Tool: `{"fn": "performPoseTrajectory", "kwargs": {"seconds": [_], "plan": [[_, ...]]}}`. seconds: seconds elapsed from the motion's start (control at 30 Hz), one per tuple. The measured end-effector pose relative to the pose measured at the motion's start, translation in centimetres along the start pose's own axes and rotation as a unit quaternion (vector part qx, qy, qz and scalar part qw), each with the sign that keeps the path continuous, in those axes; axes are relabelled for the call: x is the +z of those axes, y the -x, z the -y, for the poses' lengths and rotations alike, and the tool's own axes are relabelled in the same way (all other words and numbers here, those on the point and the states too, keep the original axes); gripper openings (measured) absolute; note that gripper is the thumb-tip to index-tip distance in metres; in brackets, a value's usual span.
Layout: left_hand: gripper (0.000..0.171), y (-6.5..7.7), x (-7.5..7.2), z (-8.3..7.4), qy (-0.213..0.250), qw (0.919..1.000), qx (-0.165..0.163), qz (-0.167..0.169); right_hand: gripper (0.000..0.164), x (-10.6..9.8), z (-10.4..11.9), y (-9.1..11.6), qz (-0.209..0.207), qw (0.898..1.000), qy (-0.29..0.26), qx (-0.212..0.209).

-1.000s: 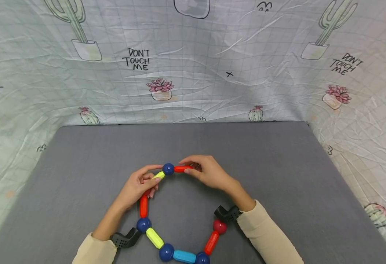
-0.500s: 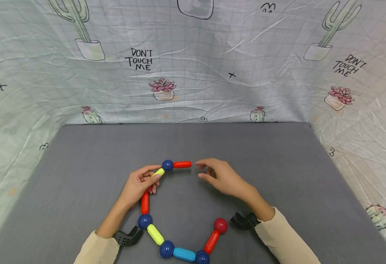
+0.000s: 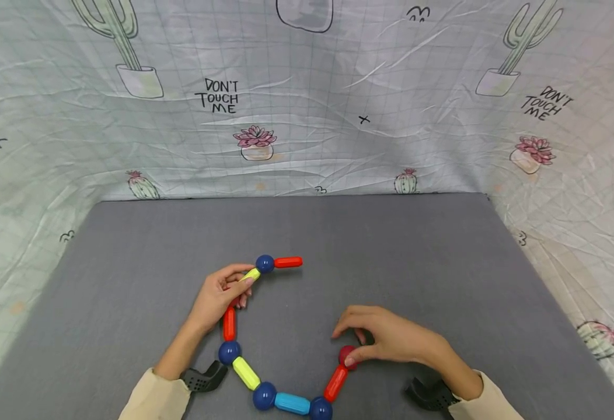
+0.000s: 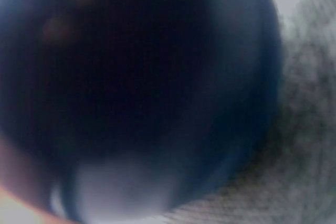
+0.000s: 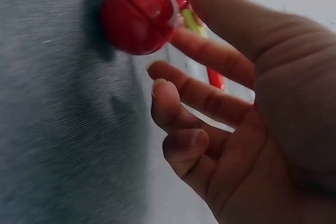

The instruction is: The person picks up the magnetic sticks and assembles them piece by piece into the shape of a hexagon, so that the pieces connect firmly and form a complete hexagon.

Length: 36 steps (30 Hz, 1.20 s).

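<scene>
A curved chain of magnetic rods and balls lies in the head view. My left hand pinches its upper yellow rod, between a blue ball and a red ball mostly hidden by the fingers. A red rod sticks out rightward from that blue ball. My right hand is at the chain's other end, its thumb over the red ball and its fingers spread apart. In the right wrist view the red ball sits beside the fingertips; contact is hard to tell. A dark blue ball fills the left wrist view, blurred.
The chain continues with a red rod, a blue ball, a yellow rod, a blue ball, a light blue rod and another red rod. A patterned cloth hangs behind the grey table.
My right hand has let go of the upper red rod and moved down and right to the red ball at the chain's other end. My left hand keeps its hold on the yellow rod.
</scene>
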<state>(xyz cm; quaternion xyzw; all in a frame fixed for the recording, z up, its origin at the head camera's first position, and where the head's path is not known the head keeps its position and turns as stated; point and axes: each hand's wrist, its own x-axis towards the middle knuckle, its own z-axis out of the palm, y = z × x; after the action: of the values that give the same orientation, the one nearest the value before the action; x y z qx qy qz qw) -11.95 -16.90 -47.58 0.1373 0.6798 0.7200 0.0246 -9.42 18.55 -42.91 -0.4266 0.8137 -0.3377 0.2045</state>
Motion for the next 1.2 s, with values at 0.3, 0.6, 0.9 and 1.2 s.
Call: {"fn": "performPoseTrajectory", "kwargs": {"seconds": [0.3, 0.6, 0.9, 1.2], "plan": [[0.029, 0.0, -0.1, 0.0, 0.0, 1.0, 0.003, -0.003, 0.039, 0.9, -0.3, 0.7, 0.017, 0.998, 0.041, -0.055], [0.03, 0.1, -0.1, 0.2, 0.004, 0.9999, 0.013, 0.009, 0.037, -0.1, -1.1, -0.1, -0.057, 0.991, 0.123, 0.001], [0.034, 0.0, 0.0, 0.0, 0.006, 0.9999, 0.013, 0.007, 0.041, -1.3, -2.5, -1.6, -0.113, 0.984, 0.138, 0.022], [0.034, 0.0, 0.1, 0.0, -0.005, 0.9999, 0.016, -0.001, 0.038, -2.1, -3.3, -3.2, -0.131, 0.983, 0.128, 0.017]]}}
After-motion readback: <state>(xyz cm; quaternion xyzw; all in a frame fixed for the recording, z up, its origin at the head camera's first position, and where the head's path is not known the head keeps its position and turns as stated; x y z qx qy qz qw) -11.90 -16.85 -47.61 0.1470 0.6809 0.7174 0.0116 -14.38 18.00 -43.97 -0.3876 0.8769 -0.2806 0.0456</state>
